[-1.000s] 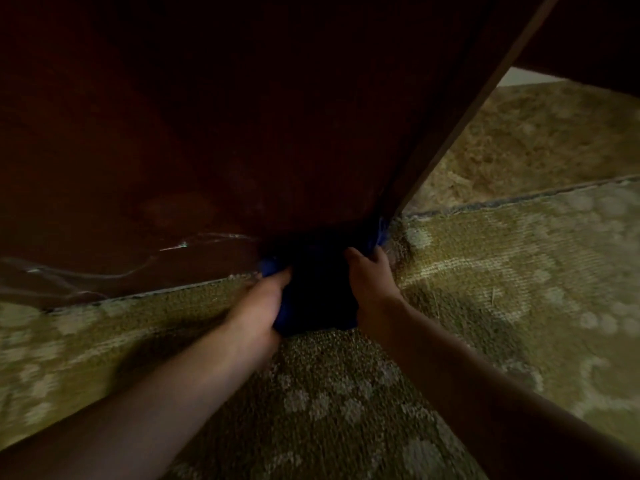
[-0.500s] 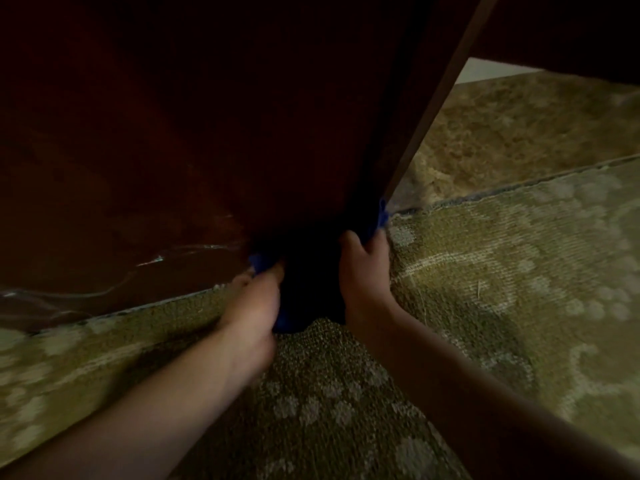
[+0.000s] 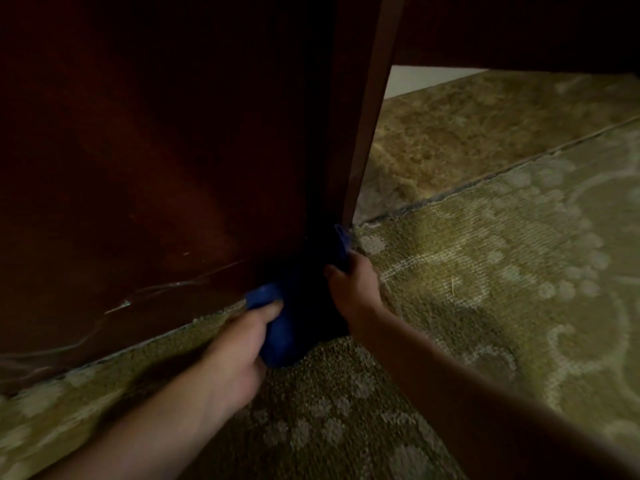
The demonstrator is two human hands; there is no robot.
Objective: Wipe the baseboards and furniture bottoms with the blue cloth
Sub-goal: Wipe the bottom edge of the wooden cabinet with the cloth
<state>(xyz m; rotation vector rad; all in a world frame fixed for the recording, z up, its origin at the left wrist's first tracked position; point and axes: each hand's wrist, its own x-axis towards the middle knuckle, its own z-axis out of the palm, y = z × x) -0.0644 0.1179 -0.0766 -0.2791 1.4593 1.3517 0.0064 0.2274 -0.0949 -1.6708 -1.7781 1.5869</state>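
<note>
Blue cloth (image 3: 287, 332) wraps cabinet corner (image 3: 332, 202), left hand (image 3: 239, 344) to right hand (image 3: 356, 289).

Soft blue cloth (image 3: 284, 334), glossy dark wood furniture panel (image 3: 156, 168), rough woven patterned carpet (image 3: 485, 271).

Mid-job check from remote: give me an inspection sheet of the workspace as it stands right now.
Surface: patterned olive rug lying on a plainer carpet; the rug's edge runs diagonally at right.
Job's things: blue cloth wrapped around the bottom corner of the dark wooden furniture, bunched at floor level.
Clutter: a small pale straw-like speck on the rug at right; nothing else seen.
Grippers: left hand grips the cloth's left part; right hand grips its right part at the corner.
Cables: nothing seen.
Surroundings: very dim; pale scratch marks low on the furniture panel; a light strip of wall shows beyond the carpet.
</note>
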